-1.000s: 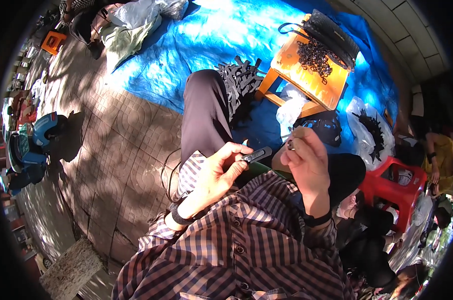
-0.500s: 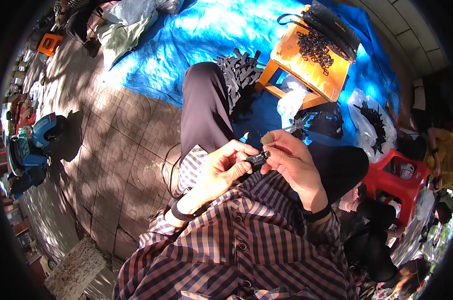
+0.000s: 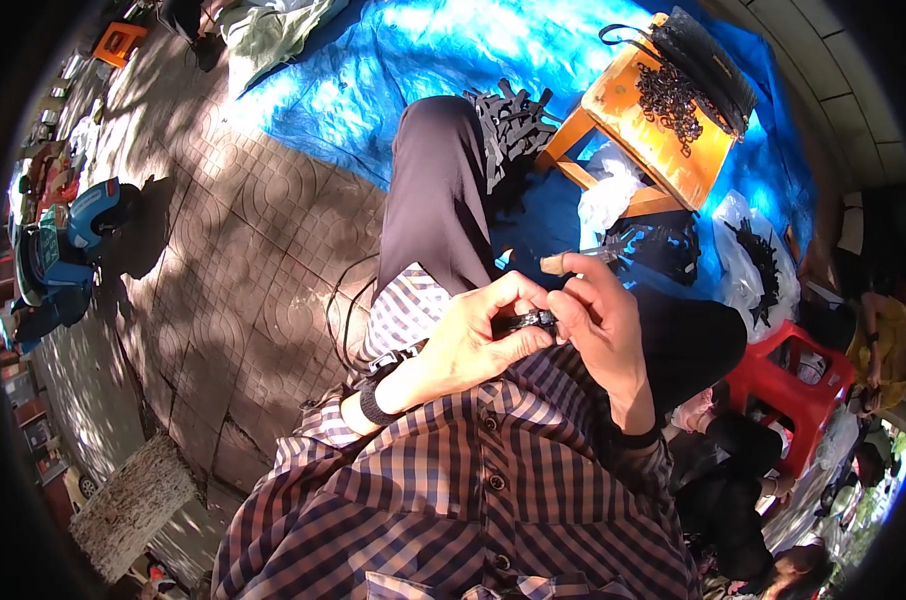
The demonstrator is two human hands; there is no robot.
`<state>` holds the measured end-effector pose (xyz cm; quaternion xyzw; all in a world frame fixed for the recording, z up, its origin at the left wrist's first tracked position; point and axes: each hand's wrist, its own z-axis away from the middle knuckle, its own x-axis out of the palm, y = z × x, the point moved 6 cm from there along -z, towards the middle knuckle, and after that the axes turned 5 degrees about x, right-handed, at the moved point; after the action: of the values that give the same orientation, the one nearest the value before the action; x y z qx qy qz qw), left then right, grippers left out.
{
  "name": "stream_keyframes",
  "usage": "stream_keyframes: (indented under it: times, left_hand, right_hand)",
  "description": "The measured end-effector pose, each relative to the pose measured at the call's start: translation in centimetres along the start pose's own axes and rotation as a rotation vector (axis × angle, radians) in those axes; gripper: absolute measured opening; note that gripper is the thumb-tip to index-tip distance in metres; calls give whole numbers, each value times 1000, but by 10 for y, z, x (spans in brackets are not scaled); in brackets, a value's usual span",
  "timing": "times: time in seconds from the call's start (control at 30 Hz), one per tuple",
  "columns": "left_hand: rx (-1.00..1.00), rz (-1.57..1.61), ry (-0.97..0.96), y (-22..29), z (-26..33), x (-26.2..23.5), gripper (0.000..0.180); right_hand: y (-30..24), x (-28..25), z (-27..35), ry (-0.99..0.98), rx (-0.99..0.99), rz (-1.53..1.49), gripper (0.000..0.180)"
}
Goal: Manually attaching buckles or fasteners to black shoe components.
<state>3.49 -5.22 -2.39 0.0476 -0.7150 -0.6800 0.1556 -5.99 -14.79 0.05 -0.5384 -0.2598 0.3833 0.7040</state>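
Note:
My left hand [image 3: 473, 335] is closed around a small black plastic piece [image 3: 535, 320], held above my lap. It looks like a buckle or clip, but the fingers cover most of it. Thumb and fingertips of my right hand [image 3: 605, 325] pinch the piece's right end. The right index finger is raised and has a tan covering [image 3: 554, 264] on its tip. Beyond my knee lies a pile of black strips [image 3: 513, 125]. Many small dark parts [image 3: 673, 105] are heaped on an orange wooden stool [image 3: 613, 95].
A black pouch [image 3: 701, 70] rests on the stool. Blue tarp [image 3: 373, 85] spreads underneath. A clear bag [image 3: 733, 270] with black pieces lies right, beside a red plastic stool [image 3: 803, 375]. Another person's arm [image 3: 871, 340] shows far right. A stone block [image 3: 138, 500] is lower left.
The fingers have closed further over the black piece, so less of it shows. My right index finger has straightened away from it. The whole view has shifted slightly.

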Motion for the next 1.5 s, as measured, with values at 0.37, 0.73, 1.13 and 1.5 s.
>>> stream_keyframes:
  times: [0.37, 0.73, 1.13, 1.5]
  left_hand:
    - [159, -415, 148, 26, 4, -3, 19]
    - [210, -487, 166, 24, 9, -5, 17]
    - [-19, -83, 121, 5, 7, -7, 13]
    - [-506, 869, -7, -12, 10, 3, 14]
  right_hand:
    - [-5, 3, 11, 220, -149, 25, 20]
    - [3, 1, 11, 287, -102, -78, 19]
    - [12, 9, 3, 191, 48, -409, 17]
    - [-2, 19, -3, 73, -278, -144, 19]
